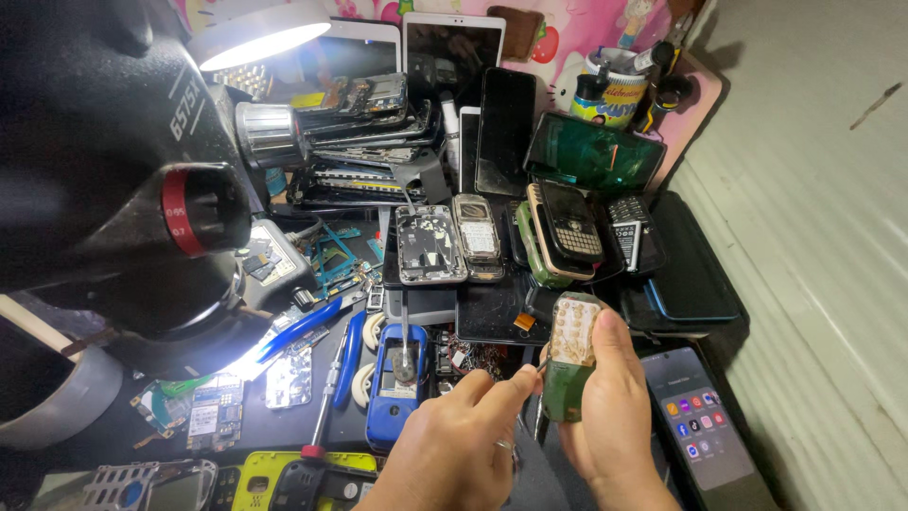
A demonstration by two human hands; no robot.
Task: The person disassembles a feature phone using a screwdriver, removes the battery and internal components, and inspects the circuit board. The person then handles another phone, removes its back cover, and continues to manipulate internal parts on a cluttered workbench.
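Observation:
My right hand (610,426) grips a small green phone body (566,383) upright, its pale rubber keypad sheet (575,331) facing me. My left hand (463,440) is pinched just left of it, the forefinger tip touching the green body's edge. A thin metal tool (538,421) hangs between the two hands and seems to be held by the left fingers; its upper end is hidden. A ring sits on one left finger.
A black microscope (113,161) with a lit lamp (255,33) fills the left. A blue phone (397,383) has a screwdriver standing on it. Blue-handled pliers (312,326), circuit boards, several stacked phones (359,132), a lit smartphone (700,421) and a tool cup (615,90) surround the hands.

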